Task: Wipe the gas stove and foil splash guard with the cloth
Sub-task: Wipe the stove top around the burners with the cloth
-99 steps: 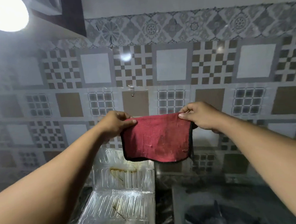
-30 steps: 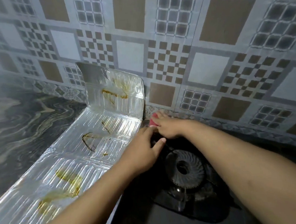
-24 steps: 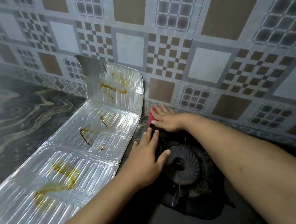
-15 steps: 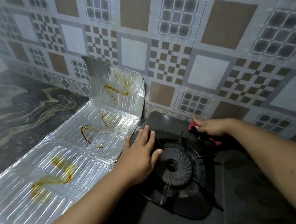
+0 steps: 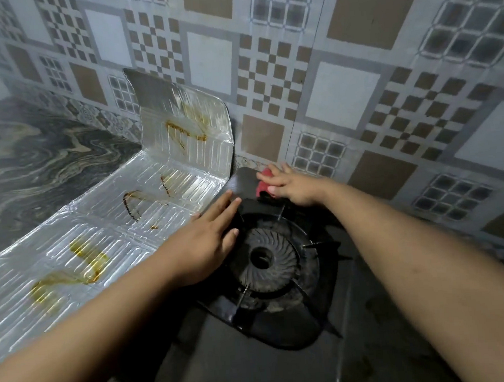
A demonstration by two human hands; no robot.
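A black gas stove (image 5: 227,368) with a round burner (image 5: 264,257) fills the lower middle. My right hand (image 5: 289,182) presses the red cloth (image 5: 263,186) flat on the stove's far left corner, close to the wall; most of the cloth is hidden under the palm. My left hand (image 5: 201,248) lies flat, fingers apart, on the stove's left edge beside the burner, holding nothing. The foil splash guard (image 5: 77,233) lies to the left of the stove, its far panel standing up against the wall. Brown and yellow grease streaks mark it.
A patterned tile wall (image 5: 341,74) rises right behind the stove and foil. Dark marbled countertop (image 5: 28,164) extends to the left of the foil. The pan-support prongs (image 5: 323,247) stick up around the burner.
Earlier both hands held the cloth up spread. In the last half second my right hand slid the cloth left along the stove's back edge to the far left corner. My left hand stayed put.
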